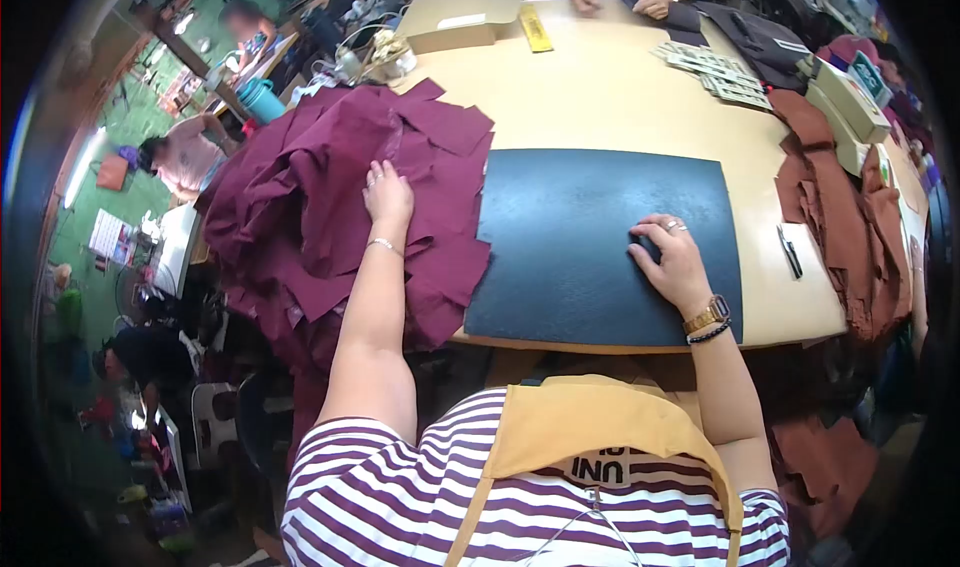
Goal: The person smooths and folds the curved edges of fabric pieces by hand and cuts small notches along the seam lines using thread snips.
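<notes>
My left hand (387, 195) lies on a large heap of maroon fabric pieces (330, 177), its fingers stretched out over the cloth. The heap spreads across the left end of the table and hangs over its edge. On the dark cutting mat (570, 237) rests my right hand (672, 259), with fingers curled and thumb bent inward. A small dark thing shows between the thumb and forefinger, too small to name. The mat's left edge meets the maroon pieces.
Right of the mat lies a black pen (790, 253), with brown fabric pieces (840, 237) beyond it. Printed cards (715, 72), an open cardboard box (455, 32) and a yellow packet (536, 29) lie farther back. Another person's hands (652, 5) hold dark cloth across the table (600, 97).
</notes>
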A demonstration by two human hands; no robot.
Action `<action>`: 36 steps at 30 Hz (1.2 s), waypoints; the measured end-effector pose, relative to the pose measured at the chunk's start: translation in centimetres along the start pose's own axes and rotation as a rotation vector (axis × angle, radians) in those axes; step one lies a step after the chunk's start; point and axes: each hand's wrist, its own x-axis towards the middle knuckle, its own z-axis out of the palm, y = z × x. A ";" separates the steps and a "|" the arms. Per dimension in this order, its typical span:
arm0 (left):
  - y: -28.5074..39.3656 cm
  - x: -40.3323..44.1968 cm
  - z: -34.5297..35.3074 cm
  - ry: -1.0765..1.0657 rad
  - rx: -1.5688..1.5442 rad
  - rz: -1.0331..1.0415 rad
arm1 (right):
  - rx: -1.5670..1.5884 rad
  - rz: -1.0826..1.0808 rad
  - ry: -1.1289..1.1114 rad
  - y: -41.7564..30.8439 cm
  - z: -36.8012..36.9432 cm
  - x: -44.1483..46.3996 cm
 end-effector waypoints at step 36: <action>7.2 -20.3 -10.2 0.004 -0.336 0.423 | -0.375 0.639 0.062 7.1 -7.5 -3.1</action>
